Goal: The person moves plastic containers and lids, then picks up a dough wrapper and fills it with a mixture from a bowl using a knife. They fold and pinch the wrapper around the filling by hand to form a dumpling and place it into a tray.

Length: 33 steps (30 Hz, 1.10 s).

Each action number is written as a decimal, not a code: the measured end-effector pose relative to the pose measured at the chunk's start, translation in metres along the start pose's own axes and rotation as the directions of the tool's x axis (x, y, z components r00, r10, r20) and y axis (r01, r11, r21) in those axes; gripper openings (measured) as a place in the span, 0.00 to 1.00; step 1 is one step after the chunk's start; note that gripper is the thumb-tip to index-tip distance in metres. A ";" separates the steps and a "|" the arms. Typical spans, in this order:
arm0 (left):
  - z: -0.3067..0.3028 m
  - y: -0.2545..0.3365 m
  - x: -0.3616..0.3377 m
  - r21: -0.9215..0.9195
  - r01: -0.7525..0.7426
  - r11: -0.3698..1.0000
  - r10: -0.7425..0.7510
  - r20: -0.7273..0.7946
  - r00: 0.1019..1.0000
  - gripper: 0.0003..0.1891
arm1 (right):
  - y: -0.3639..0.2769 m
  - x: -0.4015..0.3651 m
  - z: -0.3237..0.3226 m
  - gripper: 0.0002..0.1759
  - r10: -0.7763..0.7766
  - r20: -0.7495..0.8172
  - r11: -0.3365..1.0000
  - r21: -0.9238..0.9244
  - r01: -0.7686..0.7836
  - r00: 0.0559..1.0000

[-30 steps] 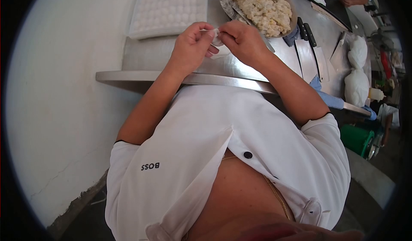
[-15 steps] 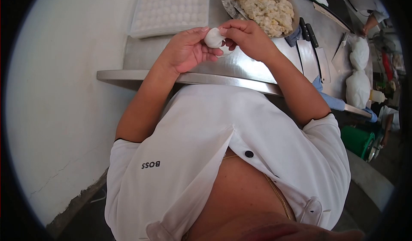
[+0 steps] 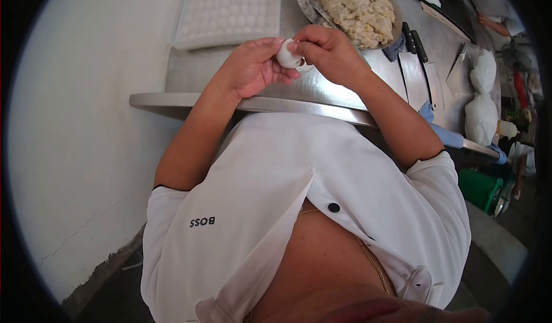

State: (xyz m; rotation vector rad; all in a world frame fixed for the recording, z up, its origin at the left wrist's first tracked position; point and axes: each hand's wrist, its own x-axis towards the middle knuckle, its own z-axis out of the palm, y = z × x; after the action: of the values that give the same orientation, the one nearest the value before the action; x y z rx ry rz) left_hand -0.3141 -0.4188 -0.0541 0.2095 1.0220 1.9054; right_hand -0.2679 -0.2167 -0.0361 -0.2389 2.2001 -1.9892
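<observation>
A small round white dumpling [image 3: 287, 57] is held between my two hands above the steel table. My left hand [image 3: 255, 65] cups it from the left, with the thumb along its upper edge and the other fingers curled below. My right hand [image 3: 329, 52] pinches the dough at its upper right side between thumb and forefinger. Partly hidden under the right hand, a flat white piece [image 3: 306, 68] shows just above the table. Behind my hands stand a clear tray [image 3: 180, 42] with rows of white dumplings and a metal bowl [image 3: 397, 25] of lumpy pale filling [image 3: 352, 10].
To the right lie a cleaver [image 3: 412, 79], another knife [image 3: 433, 87] and blue cloths [image 3: 445, 135]. Beyond them are tied white bags [image 3: 482, 116]. A wall [image 3: 86, 93] rises close on the left. Another person's hand [image 3: 489, 23] shows at the upper right.
My right fingers have shifted slightly left and further over the dumpling, covering more of its top. My left hand stays nearly in place. The other person's arm at upper right has moved.
</observation>
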 end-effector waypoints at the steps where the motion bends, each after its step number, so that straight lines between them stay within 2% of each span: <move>1: 0.001 0.000 0.000 0.004 0.009 1.000 -0.009 -0.009 1.000 0.19 | -0.001 0.000 -0.001 0.10 -0.002 -0.003 1.000 -0.001 0.002 1.000; 3: -0.003 -0.002 0.002 0.023 -0.047 0.999 0.048 -0.016 0.999 0.19 | -0.002 0.001 -0.002 0.11 -0.054 -0.036 0.990 -0.131 0.049 0.998; 4: -0.002 -0.001 0.002 0.040 -0.104 0.994 0.105 -0.024 0.994 0.19 | 0.000 0.003 -0.003 0.11 -0.055 -0.036 0.990 -0.131 0.050 0.998; 5: 0.002 -0.001 0.003 0.040 -0.104 0.994 0.105 -0.025 0.994 0.19 | 0.004 0.006 -0.005 0.12 -0.007 -0.121 0.994 -0.108 -0.007 0.993; 6: 0.009 -0.003 0.003 0.177 -0.188 0.966 0.218 -0.170 0.961 0.18 | 0.007 0.008 -0.006 0.13 0.043 -0.202 0.995 -0.081 -0.061 0.978; 7: 0.018 -0.002 0.003 0.321 -0.244 0.915 0.341 -0.294 0.893 0.19 | 0.004 0.008 -0.009 0.13 0.042 -0.200 0.995 -0.081 -0.059 0.979; 8: 0.027 -0.001 0.000 0.323 -0.246 0.914 0.344 -0.295 0.892 0.19 | -0.001 0.009 -0.013 0.13 0.122 -0.176 0.992 -0.019 -0.128 0.977; 9: 0.037 -0.001 -0.003 0.481 -0.258 0.838 0.434 -0.301 0.849 0.20 | -0.004 0.009 -0.015 0.14 0.202 -0.147 0.979 0.041 -0.198 0.968; 10: 0.042 -0.001 -0.004 0.626 -0.254 0.738 0.521 -0.289 0.803 0.22 | -0.003 0.008 -0.014 0.14 0.202 -0.147 0.979 0.042 -0.198 0.968; 11: 0.038 -0.005 -0.001 0.626 -0.254 0.737 0.522 -0.289 0.803 0.22 | -0.001 0.007 -0.013 0.15 0.173 -0.118 0.984 0.051 -0.168 0.978; 13: 0.028 -0.016 0.006 0.868 -0.403 0.291 0.766 0.041 0.641 0.22 | 0.001 0.005 -0.009 0.17 0.143 -0.090 0.989 0.060 -0.138 0.986; 14: 0.026 -0.017 0.007 0.868 -0.403 0.290 0.767 0.041 0.641 0.22 | 0.001 0.005 -0.007 0.15 0.096 -0.084 0.993 0.079 -0.090 0.992; 15: 0.026 -0.019 0.007 0.894 -0.385 0.231 0.770 0.074 0.634 0.22 | 0.001 0.004 -0.006 0.14 0.050 -0.080 0.994 0.098 -0.042 0.996; 16: 0.029 -0.017 0.006 0.915 -0.365 0.172 0.771 0.106 0.628 0.21 | 0.000 0.004 -0.007 0.14 0.050 -0.080 0.994 0.099 -0.042 0.996; 17: 0.031 -0.013 0.004 0.915 -0.366 0.171 0.770 0.108 0.629 0.21 | -0.002 0.004 -0.009 0.12 0.067 -0.079 0.994 0.096 -0.059 0.995; 18: 0.035 -0.004 0.001 0.702 -0.322 0.636 0.577 -0.156 0.801 0.19 | -0.003 0.003 -0.011 0.10 0.082 -0.079 0.993 0.092 -0.075 0.993; 19: 0.037 0.003 -0.003 0.317 -0.159 0.935 0.255 -0.289 0.923 0.16 | -0.003 0.002 -0.012 0.10 0.080 -0.079 0.993 0.091 -0.072 0.994; 20: 0.033 0.006 -0.004 0.319 -0.163 0.934 0.260 -0.291 0.921 0.16 | -0.004 0.001 -0.012 0.10 0.068 -0.072 0.997 0.051 -0.065 0.995; 22: 0.024 0.011 -0.004 -0.036 -0.078 0.996 0.076 -0.059 0.995 0.16 | -0.003 0.001 -0.011 0.10 0.052 -0.057 0.999 0.012 -0.052 0.997; 24: 0.022 0.004 -0.002 -0.028 -0.112 0.993 0.109 -0.097 0.989 0.16 | 0.002 -0.001 -0.010 0.11 -0.180 -0.048 0.962 -0.219 0.165 0.983; 27: 0.021 -0.007 0.001 -0.013 -0.177 0.984 0.173 -0.163 0.971 0.16 | 0.005 0.000 -0.008 0.13 -0.154 -0.077 0.949 -0.289 0.126 0.985; 28: 0.021 -0.008 0.001 -0.004 -0.208 0.978 0.203 -0.192 0.960 0.16 | 0.004 0.002 -0.007 0.13 -0.157 -0.073 0.949 -0.288 0.129 0.985; 30: 0.026 -0.008 0.000 0.017 -0.223 0.975 0.220 -0.250 0.943 0.15 | 0.000 0.004 -0.005 0.14 0.088 -0.131 0.996 -0.002 -0.089 0.987; 31: 0.028 -0.009 0.000 0.037 -0.236 0.971 0.236 -0.305 0.923 0.14 | 0.001 0.004 -0.007 0.14 0.086 -0.125 0.996 -0.004 -0.087 0.988; 33: 0.029 -0.011 -0.002 0.031 -0.251 0.967 0.249 -0.301 0.921 0.14 | 0.003 0.006 -0.011 0.15 0.089 -0.050 0.996 0.033 -0.088 0.995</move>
State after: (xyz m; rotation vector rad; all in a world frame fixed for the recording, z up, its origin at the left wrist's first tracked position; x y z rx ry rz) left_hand -0.2910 -0.4016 -0.0428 0.0432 1.2388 2.2220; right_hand -0.2760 -0.2072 -0.0379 -0.0855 2.1682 -2.0015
